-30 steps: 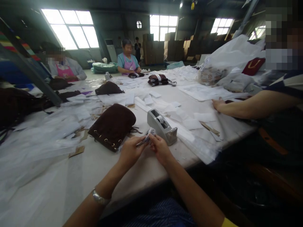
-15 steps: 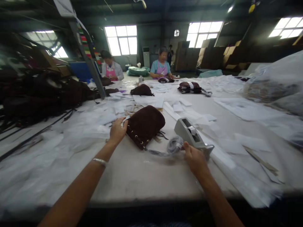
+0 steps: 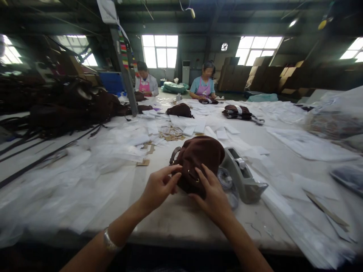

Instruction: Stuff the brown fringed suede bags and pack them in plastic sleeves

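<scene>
A dark brown drawstring bag (image 3: 200,151) with metal eyelets stands in front of me, its mouth end toward me. My left hand (image 3: 160,187) has thumb and fingertips pinched together at the bag's left edge, near a small strap (image 3: 175,154). My right hand (image 3: 212,194) lies against the bag's front with its fingers spread, thumb at the lower edge. Just right of the bag, a coiled strap in clear plastic wrap (image 3: 225,177) lies beside a grey tape dispenser (image 3: 241,175).
White paper and plastic sheets (image 3: 107,166) cover much of the table. Another brown bag (image 3: 180,110) and a bundle of bags (image 3: 237,112) lie farther back. Brown bags are heaped (image 3: 70,102) at left by a metal post (image 3: 127,71). Two people sit at the far side.
The bag has been turned and pulled nearer, its mouth now facing me. My right hand has left the wrapped strap and moved left onto the bag. My left hand has come in closer.
</scene>
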Demonstrator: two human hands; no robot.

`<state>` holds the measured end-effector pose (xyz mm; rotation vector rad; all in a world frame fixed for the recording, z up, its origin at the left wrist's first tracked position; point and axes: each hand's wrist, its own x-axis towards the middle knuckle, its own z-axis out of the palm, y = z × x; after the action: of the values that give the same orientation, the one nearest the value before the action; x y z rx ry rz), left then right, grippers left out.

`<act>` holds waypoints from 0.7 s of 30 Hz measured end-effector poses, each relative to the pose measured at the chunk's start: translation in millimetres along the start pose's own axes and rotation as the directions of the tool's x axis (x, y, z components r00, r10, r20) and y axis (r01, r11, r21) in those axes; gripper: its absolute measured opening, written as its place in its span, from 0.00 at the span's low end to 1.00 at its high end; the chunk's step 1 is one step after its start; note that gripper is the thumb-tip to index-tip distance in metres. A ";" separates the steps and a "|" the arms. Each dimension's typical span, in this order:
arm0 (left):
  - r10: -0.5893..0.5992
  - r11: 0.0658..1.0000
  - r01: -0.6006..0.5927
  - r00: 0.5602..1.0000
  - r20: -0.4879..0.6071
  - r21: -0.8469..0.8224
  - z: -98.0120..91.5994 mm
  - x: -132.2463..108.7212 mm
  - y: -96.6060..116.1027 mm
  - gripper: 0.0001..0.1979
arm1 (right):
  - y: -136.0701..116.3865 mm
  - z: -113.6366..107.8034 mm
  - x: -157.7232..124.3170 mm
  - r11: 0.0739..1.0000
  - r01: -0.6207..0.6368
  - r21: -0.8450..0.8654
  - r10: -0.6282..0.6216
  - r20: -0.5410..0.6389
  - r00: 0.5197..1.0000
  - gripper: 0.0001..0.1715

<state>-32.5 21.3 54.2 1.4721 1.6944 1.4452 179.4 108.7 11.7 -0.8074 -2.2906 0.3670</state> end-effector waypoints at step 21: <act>-0.440 0.523 0.476 0.861 0.254 -0.707 -48.2 85.9 16.2 0.10 | 30.2 21.2 -25.9 0.982 -0.042 0.185 0.066 -0.126 0.990 0.43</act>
<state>-94.0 77.9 108.7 0.5172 1.0706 1.4988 193.7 114.6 -30.6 -0.7778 -2.0816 0.5239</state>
